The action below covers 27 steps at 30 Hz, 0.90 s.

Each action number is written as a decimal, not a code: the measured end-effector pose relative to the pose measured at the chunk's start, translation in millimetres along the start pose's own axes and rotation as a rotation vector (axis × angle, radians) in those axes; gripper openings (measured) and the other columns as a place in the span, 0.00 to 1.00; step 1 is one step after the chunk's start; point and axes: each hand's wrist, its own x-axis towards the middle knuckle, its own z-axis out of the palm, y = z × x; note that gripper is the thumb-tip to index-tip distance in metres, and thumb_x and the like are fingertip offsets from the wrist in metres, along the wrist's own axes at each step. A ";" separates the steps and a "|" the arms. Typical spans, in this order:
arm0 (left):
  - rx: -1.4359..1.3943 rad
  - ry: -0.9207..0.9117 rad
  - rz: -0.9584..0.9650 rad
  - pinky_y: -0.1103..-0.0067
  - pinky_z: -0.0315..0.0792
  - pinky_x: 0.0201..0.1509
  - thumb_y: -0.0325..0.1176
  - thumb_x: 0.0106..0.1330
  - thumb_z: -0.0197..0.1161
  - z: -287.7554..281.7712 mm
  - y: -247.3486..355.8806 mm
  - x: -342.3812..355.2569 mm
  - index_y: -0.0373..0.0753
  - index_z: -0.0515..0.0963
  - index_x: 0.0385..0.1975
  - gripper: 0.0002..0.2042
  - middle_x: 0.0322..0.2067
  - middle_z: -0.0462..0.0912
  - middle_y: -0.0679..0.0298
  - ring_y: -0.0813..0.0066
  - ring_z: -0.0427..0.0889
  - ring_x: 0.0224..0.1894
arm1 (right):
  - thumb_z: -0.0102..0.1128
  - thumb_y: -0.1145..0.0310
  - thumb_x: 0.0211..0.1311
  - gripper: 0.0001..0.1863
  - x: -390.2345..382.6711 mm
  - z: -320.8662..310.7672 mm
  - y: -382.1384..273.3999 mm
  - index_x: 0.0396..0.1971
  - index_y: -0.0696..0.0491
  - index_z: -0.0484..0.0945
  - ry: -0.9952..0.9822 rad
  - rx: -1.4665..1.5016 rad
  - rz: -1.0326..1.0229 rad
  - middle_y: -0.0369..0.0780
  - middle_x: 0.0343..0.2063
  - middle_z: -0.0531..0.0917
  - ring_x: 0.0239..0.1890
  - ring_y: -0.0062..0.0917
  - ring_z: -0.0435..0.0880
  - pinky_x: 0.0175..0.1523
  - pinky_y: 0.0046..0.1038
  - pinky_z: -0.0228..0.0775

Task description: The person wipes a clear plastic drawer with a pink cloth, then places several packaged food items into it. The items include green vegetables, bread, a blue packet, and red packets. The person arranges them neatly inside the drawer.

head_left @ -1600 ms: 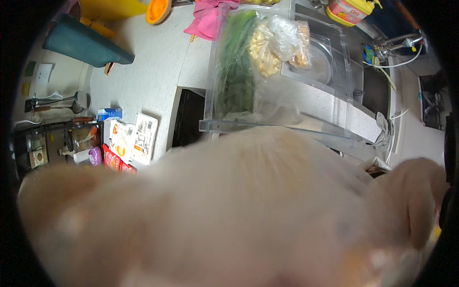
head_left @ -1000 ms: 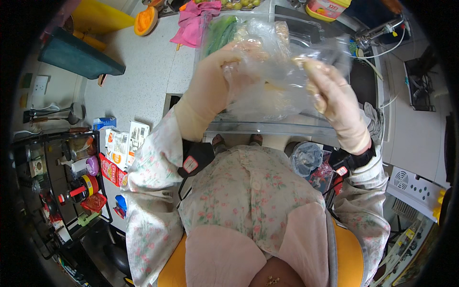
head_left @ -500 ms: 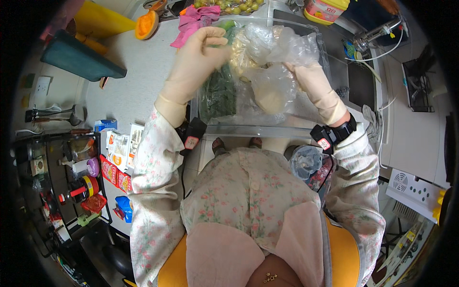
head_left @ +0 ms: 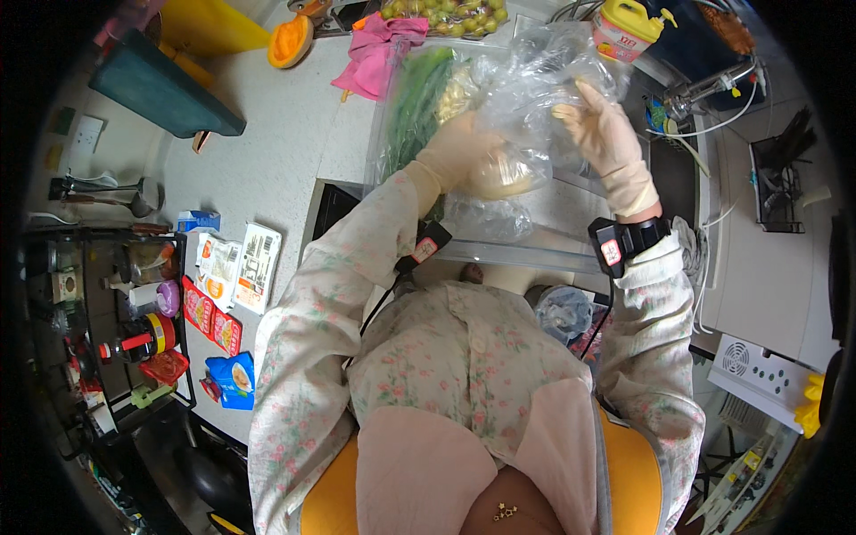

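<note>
Both my hands wear pale thin gloves. My left hand (head_left: 460,144) is closed on a clear plastic bag with pale contents (head_left: 505,175), its fingertips partly hidden. My right hand (head_left: 604,143) has its curled fingers on crumpled clear plastic (head_left: 555,62) at the upper right of the bags. These lie over a clear plastic drawer (head_left: 522,251), along with long leafy greens (head_left: 412,116) at its left and small pale yellow pieces in plastic (head_left: 453,94).
A sink (head_left: 678,160) with tap (head_left: 713,80) is right of the drawer; a yellow-lidded jug (head_left: 624,31) stands behind. Cut pumpkin (head_left: 290,40), pink cloth (head_left: 374,58) and bagged green fruit (head_left: 446,18) line the back counter (head_left: 241,169). Packets (head_left: 214,316) and a condiment rack (head_left: 107,312) are at left.
My left hand has moved down and right onto the bag with pale contents. My right hand has risen with plastic at its fingers; the bags have shifted.
</note>
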 end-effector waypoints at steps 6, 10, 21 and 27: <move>-0.826 0.335 -0.450 0.75 0.75 0.41 0.32 0.63 0.58 -14.6 12.8 -2.5 0.31 0.77 0.44 0.13 0.38 0.81 0.58 0.70 0.81 0.38 | 0.62 0.48 0.61 0.45 -42.0 16.9 -8.5 0.67 0.62 0.53 0.196 -0.674 0.196 0.46 0.52 0.75 0.50 0.31 0.79 0.50 0.32 0.74; -0.790 0.372 -0.308 0.75 0.75 0.44 0.31 0.64 0.57 -11.9 33.3 -11.5 0.31 0.76 0.44 0.13 0.39 0.81 0.59 0.69 0.81 0.41 | 0.61 0.45 0.60 0.38 -48.1 41.5 16.8 0.59 0.61 0.66 -0.121 -0.277 0.463 0.47 0.53 0.76 0.51 0.28 0.80 0.52 0.27 0.76; -0.267 0.219 0.096 0.76 0.71 0.54 0.21 0.61 0.58 -28.4 17.9 -37.9 0.35 0.75 0.52 0.17 0.44 0.82 0.54 0.62 0.80 0.48 | 0.57 0.69 0.63 0.18 -25.0 27.6 59.5 0.49 0.62 0.72 -0.132 0.211 0.594 0.44 0.46 0.81 0.46 0.28 0.83 0.52 0.25 0.76; -0.143 0.083 -0.615 0.81 0.71 0.47 0.31 0.59 0.66 -90.6 87.0 -73.8 0.36 0.80 0.39 0.10 0.36 0.82 0.63 0.77 0.79 0.42 | 0.54 0.70 0.63 0.18 -34.7 16.8 43.9 0.50 0.63 0.72 -0.057 0.216 0.528 0.44 0.47 0.81 0.48 0.29 0.82 0.53 0.26 0.74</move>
